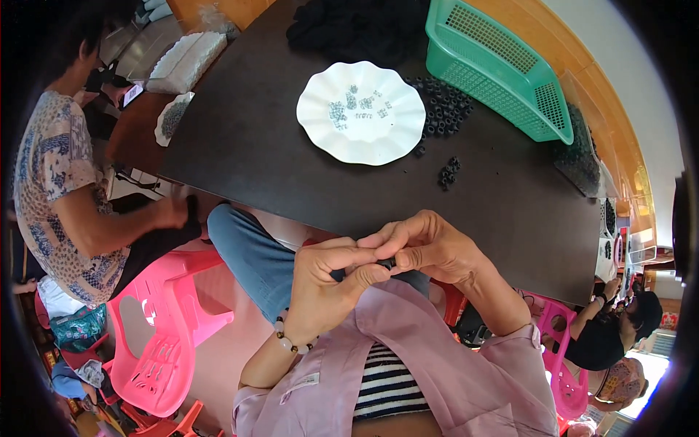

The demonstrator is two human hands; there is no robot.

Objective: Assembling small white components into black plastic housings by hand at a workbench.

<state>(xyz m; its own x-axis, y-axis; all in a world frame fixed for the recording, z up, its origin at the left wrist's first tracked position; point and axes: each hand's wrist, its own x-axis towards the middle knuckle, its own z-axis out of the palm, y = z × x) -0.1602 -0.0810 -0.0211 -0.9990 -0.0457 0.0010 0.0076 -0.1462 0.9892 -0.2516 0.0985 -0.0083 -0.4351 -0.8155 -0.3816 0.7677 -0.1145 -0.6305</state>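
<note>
In front of my chest, below the table's near edge, my left hand [329, 280] and my right hand [440, 251] meet at the fingertips. Both pinch a small black piece [389, 263], mostly covered by the fingers; its exact shape cannot be made out. Beyond them, a white scalloped plate [318, 138] stands on the dark table [262, 156]. Tiny clear bluish beads [337, 113] lie on it in small groups. A pile of small black rings [445, 109] spreads along the plate's right side, and a smaller cluster of black rings [449, 175] sits nearer me.
A green perforated basket [480, 80] stands at the back right, beside a bag of dark pieces [579, 156]. Black cloth [357, 29] is heaped at the back. At left, a person [69, 189] sits near a pink chair [156, 357]. Another person [604, 331] is at right.
</note>
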